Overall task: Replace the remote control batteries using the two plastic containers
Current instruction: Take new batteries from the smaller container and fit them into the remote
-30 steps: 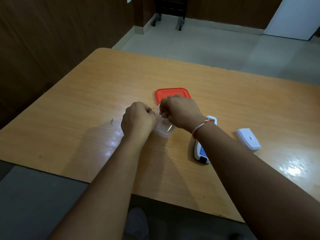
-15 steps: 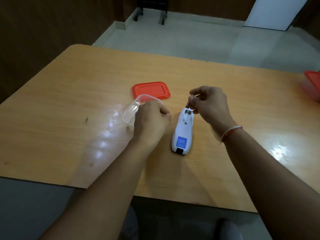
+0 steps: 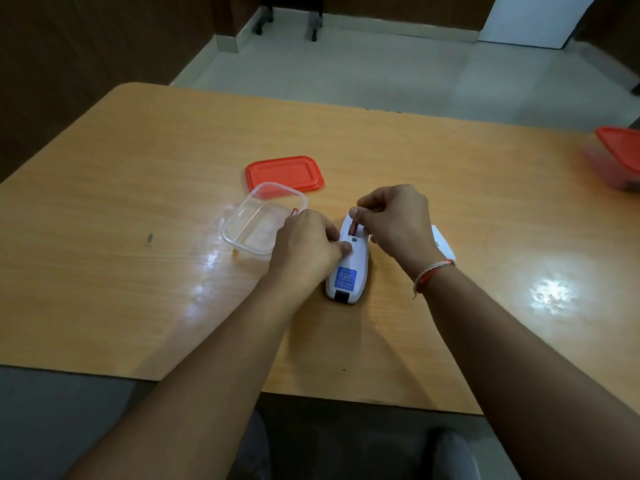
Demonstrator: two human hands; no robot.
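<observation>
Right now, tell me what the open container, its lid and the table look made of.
Open container: clear, thin plastic; the tabletop shows through its walls.
Red lid: opaque plastic, smooth with a moulded raised rim.
Table: wood-grain surface, likely glossy laminate; it mirrors bright light patches.

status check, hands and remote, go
Right hand pinching a small battery at the white remote control bay. Left hand steadying remote, second battery in its grip. Nothing blocking.

Wooden table (image 3: 450, 188) bears remote (image 3: 349, 271), containers (image 3: 242, 233), lid (image 3: 284, 173).
</observation>
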